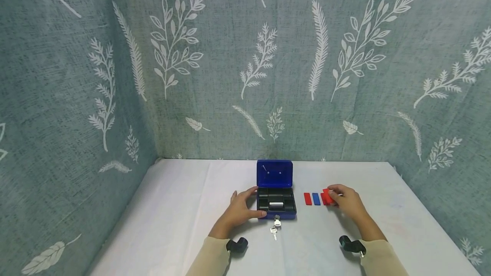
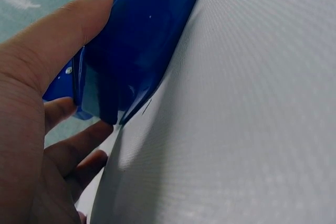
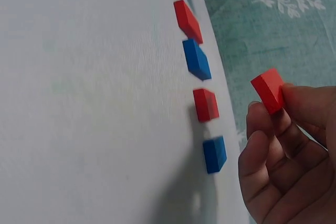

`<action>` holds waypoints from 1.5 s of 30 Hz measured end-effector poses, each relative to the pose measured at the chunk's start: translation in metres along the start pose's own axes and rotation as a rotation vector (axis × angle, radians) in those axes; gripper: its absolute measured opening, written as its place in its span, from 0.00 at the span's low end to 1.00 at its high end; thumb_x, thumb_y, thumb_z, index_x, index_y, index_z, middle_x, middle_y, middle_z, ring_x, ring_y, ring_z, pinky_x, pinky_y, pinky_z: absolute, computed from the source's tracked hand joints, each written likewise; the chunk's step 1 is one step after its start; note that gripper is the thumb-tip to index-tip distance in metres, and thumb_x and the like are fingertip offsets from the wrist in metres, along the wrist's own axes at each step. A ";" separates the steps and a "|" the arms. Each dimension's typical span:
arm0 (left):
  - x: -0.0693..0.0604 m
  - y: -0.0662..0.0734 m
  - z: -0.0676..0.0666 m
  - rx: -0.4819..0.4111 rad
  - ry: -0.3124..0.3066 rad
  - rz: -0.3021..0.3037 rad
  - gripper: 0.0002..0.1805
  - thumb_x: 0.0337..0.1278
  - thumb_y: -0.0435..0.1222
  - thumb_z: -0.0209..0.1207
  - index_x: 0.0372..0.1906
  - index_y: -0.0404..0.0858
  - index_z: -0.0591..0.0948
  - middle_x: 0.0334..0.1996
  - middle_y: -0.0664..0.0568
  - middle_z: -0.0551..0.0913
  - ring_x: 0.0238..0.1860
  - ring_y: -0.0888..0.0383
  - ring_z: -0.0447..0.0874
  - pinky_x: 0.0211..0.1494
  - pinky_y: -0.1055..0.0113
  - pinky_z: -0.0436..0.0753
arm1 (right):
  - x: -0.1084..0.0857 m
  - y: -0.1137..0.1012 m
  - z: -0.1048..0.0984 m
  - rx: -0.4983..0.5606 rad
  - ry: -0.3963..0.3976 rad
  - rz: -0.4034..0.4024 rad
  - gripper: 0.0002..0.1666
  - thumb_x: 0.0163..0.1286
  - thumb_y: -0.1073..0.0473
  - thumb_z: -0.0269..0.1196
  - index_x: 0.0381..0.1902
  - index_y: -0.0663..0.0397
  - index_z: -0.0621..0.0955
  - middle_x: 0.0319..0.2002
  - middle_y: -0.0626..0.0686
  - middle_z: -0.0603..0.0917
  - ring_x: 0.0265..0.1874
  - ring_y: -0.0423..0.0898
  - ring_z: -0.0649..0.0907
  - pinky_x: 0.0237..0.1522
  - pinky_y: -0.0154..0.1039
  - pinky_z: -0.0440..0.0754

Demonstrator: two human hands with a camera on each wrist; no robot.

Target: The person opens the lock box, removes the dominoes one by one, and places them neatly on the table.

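A dark blue cash box stands with its lid raised, showing a black tray with compartments inside. My left hand holds the box's left side, the thumb on the front wall and a finger at the rear corner. Between thumb and fingers, my right hand pinches a small red block above the table. Below it in the right wrist view runs a row: a red block, a blue block, another red block and a blue block. The hand hides that last one in the head view.
Keys hang from the lock at the box's front and lie on the white table. Patterned green cloth stands behind the table and along its sides.
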State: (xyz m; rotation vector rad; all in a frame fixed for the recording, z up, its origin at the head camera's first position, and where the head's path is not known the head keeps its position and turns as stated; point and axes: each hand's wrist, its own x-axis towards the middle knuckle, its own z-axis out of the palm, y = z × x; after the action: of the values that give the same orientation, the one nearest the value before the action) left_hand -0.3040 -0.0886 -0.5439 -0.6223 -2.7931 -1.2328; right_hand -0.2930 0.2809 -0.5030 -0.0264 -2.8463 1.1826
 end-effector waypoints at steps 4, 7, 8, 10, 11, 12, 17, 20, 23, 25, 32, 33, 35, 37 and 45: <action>0.000 0.002 -0.002 -0.006 0.006 0.000 0.52 0.37 0.59 0.73 0.70 0.42 0.69 0.61 0.47 0.77 0.67 0.47 0.67 0.73 0.40 0.38 | 0.001 0.001 -0.003 0.025 -0.009 0.030 0.20 0.73 0.58 0.57 0.58 0.64 0.77 0.50 0.64 0.80 0.48 0.58 0.77 0.49 0.55 0.80; 0.001 0.003 -0.004 -0.011 0.011 -0.004 0.52 0.37 0.59 0.73 0.70 0.43 0.69 0.62 0.47 0.76 0.67 0.47 0.67 0.73 0.40 0.38 | 0.003 0.003 -0.007 0.039 -0.013 0.035 0.20 0.73 0.58 0.57 0.58 0.64 0.77 0.49 0.63 0.80 0.42 0.54 0.79 0.43 0.48 0.83; 0.001 0.003 -0.004 -0.009 0.010 -0.008 0.52 0.37 0.60 0.73 0.70 0.43 0.69 0.62 0.48 0.76 0.67 0.48 0.67 0.73 0.41 0.37 | 0.003 0.004 -0.008 0.040 -0.013 0.035 0.20 0.73 0.58 0.57 0.58 0.64 0.76 0.48 0.63 0.80 0.41 0.53 0.79 0.41 0.46 0.84; 0.001 0.002 -0.003 -0.008 0.006 -0.008 0.52 0.37 0.60 0.72 0.70 0.43 0.69 0.63 0.48 0.76 0.67 0.49 0.67 0.73 0.40 0.38 | 0.004 0.007 -0.011 0.037 -0.012 0.041 0.20 0.74 0.59 0.56 0.58 0.65 0.76 0.47 0.62 0.81 0.38 0.51 0.80 0.38 0.44 0.84; 0.001 0.002 -0.003 -0.006 0.003 -0.009 0.52 0.37 0.60 0.72 0.70 0.43 0.69 0.63 0.48 0.76 0.68 0.49 0.67 0.73 0.40 0.37 | 0.004 0.009 -0.012 0.038 -0.014 0.048 0.20 0.74 0.60 0.56 0.58 0.65 0.76 0.47 0.62 0.80 0.37 0.51 0.80 0.38 0.43 0.84; 0.001 0.002 -0.002 -0.005 -0.001 -0.011 0.52 0.36 0.60 0.72 0.70 0.44 0.69 0.63 0.48 0.76 0.68 0.49 0.67 0.73 0.40 0.37 | 0.004 0.011 -0.013 0.037 -0.018 0.050 0.20 0.74 0.59 0.56 0.59 0.66 0.76 0.47 0.63 0.80 0.37 0.51 0.80 0.37 0.43 0.84; 0.000 0.001 0.000 -0.002 -0.003 -0.005 0.52 0.36 0.59 0.73 0.70 0.44 0.69 0.62 0.49 0.76 0.68 0.50 0.67 0.73 0.41 0.37 | 0.002 0.022 -0.015 0.047 -0.014 0.105 0.21 0.74 0.58 0.56 0.59 0.66 0.75 0.47 0.63 0.79 0.38 0.52 0.79 0.37 0.40 0.83; -0.001 0.001 0.001 -0.005 0.000 0.002 0.52 0.36 0.59 0.73 0.70 0.43 0.69 0.62 0.49 0.76 0.67 0.50 0.67 0.73 0.40 0.37 | 0.002 0.030 -0.014 0.043 -0.002 0.110 0.21 0.74 0.59 0.56 0.58 0.67 0.75 0.45 0.61 0.80 0.38 0.52 0.78 0.36 0.39 0.81; -0.001 0.001 0.001 -0.006 0.001 0.000 0.52 0.37 0.60 0.72 0.70 0.43 0.69 0.62 0.49 0.76 0.67 0.50 0.67 0.73 0.40 0.37 | 0.002 0.037 -0.014 0.034 0.010 0.093 0.20 0.74 0.59 0.56 0.58 0.68 0.76 0.44 0.61 0.80 0.39 0.53 0.78 0.37 0.42 0.80; -0.001 0.001 0.001 -0.010 0.002 0.002 0.52 0.37 0.60 0.72 0.70 0.43 0.69 0.62 0.48 0.76 0.67 0.50 0.67 0.73 0.39 0.38 | 0.002 0.039 -0.014 0.031 0.019 0.094 0.20 0.74 0.59 0.56 0.58 0.67 0.76 0.44 0.60 0.80 0.40 0.53 0.78 0.39 0.43 0.80; -0.001 0.000 0.001 -0.003 -0.005 -0.013 0.52 0.37 0.60 0.73 0.70 0.44 0.69 0.62 0.49 0.76 0.67 0.51 0.67 0.73 0.41 0.37 | 0.001 0.038 -0.015 0.016 0.041 0.118 0.20 0.74 0.59 0.56 0.58 0.66 0.75 0.46 0.64 0.79 0.44 0.57 0.77 0.45 0.50 0.81; -0.001 0.001 0.001 -0.008 -0.005 -0.012 0.52 0.36 0.59 0.73 0.70 0.43 0.69 0.62 0.48 0.76 0.67 0.50 0.67 0.73 0.41 0.37 | 0.001 0.038 -0.015 0.014 0.041 0.126 0.20 0.74 0.59 0.56 0.58 0.66 0.75 0.47 0.64 0.79 0.46 0.59 0.77 0.48 0.53 0.80; -0.002 0.002 0.000 -0.017 -0.003 -0.012 0.52 0.36 0.59 0.73 0.70 0.43 0.69 0.62 0.47 0.76 0.67 0.48 0.67 0.73 0.41 0.37 | 0.001 0.038 -0.015 0.008 0.041 0.137 0.20 0.74 0.61 0.56 0.58 0.67 0.75 0.48 0.65 0.79 0.49 0.61 0.76 0.51 0.57 0.78; -0.003 0.003 -0.001 -0.026 0.000 -0.009 0.52 0.36 0.59 0.73 0.70 0.42 0.69 0.62 0.46 0.76 0.67 0.47 0.68 0.73 0.41 0.37 | 0.001 0.039 -0.014 0.001 0.041 0.148 0.19 0.74 0.62 0.55 0.58 0.67 0.75 0.48 0.65 0.79 0.50 0.62 0.76 0.53 0.59 0.76; -0.003 0.004 -0.002 -0.040 0.006 0.007 0.52 0.36 0.58 0.74 0.70 0.42 0.69 0.62 0.45 0.76 0.66 0.46 0.68 0.73 0.40 0.38 | 0.004 0.041 -0.014 -0.022 0.049 0.161 0.18 0.74 0.63 0.55 0.58 0.67 0.75 0.47 0.66 0.79 0.48 0.62 0.77 0.52 0.59 0.76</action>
State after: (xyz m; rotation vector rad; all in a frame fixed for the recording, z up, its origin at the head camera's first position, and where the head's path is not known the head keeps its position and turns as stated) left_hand -0.2997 -0.0886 -0.5408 -0.6291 -2.7649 -1.2907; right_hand -0.2966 0.3203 -0.5223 -0.2866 -2.8595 1.1590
